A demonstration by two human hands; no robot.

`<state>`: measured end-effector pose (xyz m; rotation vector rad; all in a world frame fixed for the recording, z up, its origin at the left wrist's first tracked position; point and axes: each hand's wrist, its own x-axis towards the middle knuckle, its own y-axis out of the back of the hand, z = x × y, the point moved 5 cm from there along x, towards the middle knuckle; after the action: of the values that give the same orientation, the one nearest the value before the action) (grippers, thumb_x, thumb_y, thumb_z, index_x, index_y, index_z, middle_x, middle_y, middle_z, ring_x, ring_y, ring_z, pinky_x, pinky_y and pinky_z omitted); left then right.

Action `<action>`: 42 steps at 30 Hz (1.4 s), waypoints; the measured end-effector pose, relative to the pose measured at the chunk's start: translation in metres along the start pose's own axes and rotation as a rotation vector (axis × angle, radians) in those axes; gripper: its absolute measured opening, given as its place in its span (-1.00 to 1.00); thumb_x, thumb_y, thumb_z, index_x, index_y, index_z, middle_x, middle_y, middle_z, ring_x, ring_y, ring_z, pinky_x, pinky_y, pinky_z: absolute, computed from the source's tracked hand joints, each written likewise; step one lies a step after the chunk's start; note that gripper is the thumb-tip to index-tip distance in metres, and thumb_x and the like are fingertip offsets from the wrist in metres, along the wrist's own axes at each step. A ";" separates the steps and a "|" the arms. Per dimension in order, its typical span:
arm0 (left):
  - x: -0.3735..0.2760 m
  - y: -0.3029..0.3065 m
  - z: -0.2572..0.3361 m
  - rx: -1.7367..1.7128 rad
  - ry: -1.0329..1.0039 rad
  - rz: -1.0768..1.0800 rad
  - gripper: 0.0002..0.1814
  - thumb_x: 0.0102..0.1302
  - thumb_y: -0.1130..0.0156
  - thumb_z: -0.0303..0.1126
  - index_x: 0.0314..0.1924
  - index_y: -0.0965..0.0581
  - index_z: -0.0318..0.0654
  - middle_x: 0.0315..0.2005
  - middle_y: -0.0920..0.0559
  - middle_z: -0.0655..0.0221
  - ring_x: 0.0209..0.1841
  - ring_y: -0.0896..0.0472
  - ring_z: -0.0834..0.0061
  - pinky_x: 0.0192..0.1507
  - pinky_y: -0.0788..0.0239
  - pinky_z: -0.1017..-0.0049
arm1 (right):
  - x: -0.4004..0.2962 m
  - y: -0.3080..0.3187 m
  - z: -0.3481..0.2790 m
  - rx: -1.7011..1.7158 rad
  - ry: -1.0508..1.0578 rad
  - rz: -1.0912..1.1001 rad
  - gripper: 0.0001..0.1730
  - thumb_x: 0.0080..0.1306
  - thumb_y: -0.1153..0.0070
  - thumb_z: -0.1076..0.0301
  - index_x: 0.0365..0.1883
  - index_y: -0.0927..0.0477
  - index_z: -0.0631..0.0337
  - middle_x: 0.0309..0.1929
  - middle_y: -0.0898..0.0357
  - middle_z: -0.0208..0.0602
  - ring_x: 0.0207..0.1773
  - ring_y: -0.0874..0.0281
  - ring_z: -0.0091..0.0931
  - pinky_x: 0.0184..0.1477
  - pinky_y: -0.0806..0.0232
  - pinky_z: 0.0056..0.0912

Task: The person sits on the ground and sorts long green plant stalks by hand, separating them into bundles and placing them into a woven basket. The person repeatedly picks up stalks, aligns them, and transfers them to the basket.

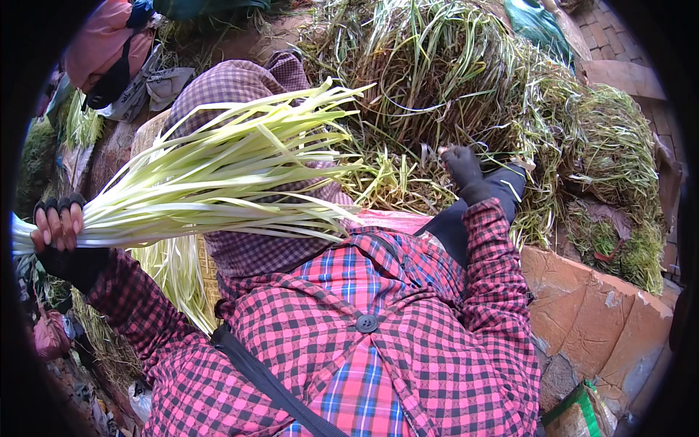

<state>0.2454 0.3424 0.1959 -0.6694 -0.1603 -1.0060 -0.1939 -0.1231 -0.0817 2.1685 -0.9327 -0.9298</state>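
Observation:
My left hand [57,229], in a black fingerless glove, is closed around the white stalk ends of a bunch of pale yellow-green, long flat leaves [229,169] that look like blanched chives. The leaf tips fan to the right over the checked cloth [218,82] on my leg. My right hand [464,166], in a dark glove, is curled above my other leg, beside a heap of leaf waste [437,60]. Thin strands lie near its fingers; whether it grips any is unclear. Below my left forearm hangs or lies another pale bunch [175,273], partly hidden.
Trimmed yellow leaf pieces [393,175] lie between my legs. More leaf waste [617,142] is piled at the right, above an orange-brown slab [595,317]. A green-striped bag [587,415] stands at lower right. At upper left is another person in pink clothing [109,43].

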 end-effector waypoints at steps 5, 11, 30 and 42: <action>0.014 -0.009 -0.004 -0.018 0.019 -0.045 -0.75 0.28 -0.05 -0.25 -0.54 -0.29 -0.04 -0.74 -0.32 0.61 -0.71 -0.26 0.72 -0.39 -0.18 0.60 | -0.028 -0.051 0.008 0.147 0.139 -0.128 -0.72 0.05 -0.15 0.23 -0.31 -0.57 0.19 -0.44 -0.55 -0.26 -0.37 -0.49 -0.46 -0.26 -0.32 -0.42; 0.024 -0.030 -0.010 -0.012 0.027 -0.115 -0.74 0.35 0.03 -0.22 -0.50 -0.28 -0.08 -0.72 -0.32 0.55 -0.72 -0.27 0.67 -0.42 -0.18 0.56 | -0.042 -0.020 -0.080 0.436 0.385 -0.072 -0.87 0.17 0.01 0.46 -0.37 -0.53 0.32 -0.47 -0.50 -0.37 -0.40 -0.39 -0.57 -0.28 -0.28 -0.50; 0.028 -0.028 -0.024 -0.064 0.040 -0.089 -0.71 0.39 0.10 -0.21 -0.51 -0.26 -0.08 -0.74 -0.30 0.54 -0.75 -0.23 0.64 -0.42 -0.17 0.51 | -0.092 0.004 -0.192 0.726 0.543 -0.141 -0.84 0.23 0.00 0.42 -0.30 -0.53 0.32 -0.44 -0.45 -0.49 -0.37 -0.31 -0.69 -0.29 -0.24 -0.60; 0.027 -0.033 -0.028 -0.078 0.014 -0.075 -0.71 0.39 0.08 -0.24 -0.51 -0.25 -0.10 -0.75 -0.25 0.57 -0.75 -0.20 0.68 -0.47 -0.15 0.56 | -0.063 -0.021 -0.262 0.812 0.690 -0.262 -0.86 0.19 -0.07 0.42 -0.34 -0.56 0.31 -0.49 -0.48 -0.50 -0.36 -0.32 -0.71 -0.29 -0.27 -0.55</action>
<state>0.2284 0.2946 0.1997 -0.7315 -0.1353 -1.0926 -0.0141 0.0008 0.0774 3.0256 -0.7346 0.2109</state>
